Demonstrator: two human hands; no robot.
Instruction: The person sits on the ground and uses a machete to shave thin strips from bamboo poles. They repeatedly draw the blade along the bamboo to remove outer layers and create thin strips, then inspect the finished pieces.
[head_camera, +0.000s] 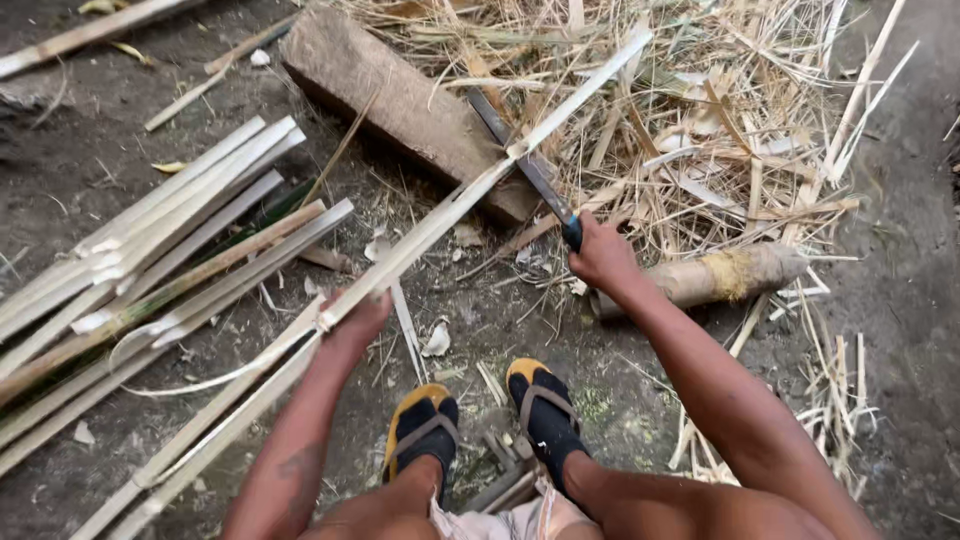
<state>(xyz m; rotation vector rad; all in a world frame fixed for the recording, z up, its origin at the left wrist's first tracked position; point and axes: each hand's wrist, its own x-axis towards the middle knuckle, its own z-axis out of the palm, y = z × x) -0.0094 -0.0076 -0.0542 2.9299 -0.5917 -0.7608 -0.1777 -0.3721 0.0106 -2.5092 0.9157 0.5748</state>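
My left hand (358, 322) grips a long pale bamboo strip (455, 205) that runs from lower left up to the upper right, resting across a wooden block (400, 100). My right hand (600, 255) is closed on the handle of a long dark blade (515, 150). The blade's edge meets the strip where it crosses the block. Both my sandalled feet (485, 420) rest on the dirt below the hands.
A stack of split bamboo strips (160, 260) lies on the ground at left. A heap of shavings and thin offcuts (720, 120) covers the upper right. A short round bamboo log (720, 275) lies just right of my right hand.
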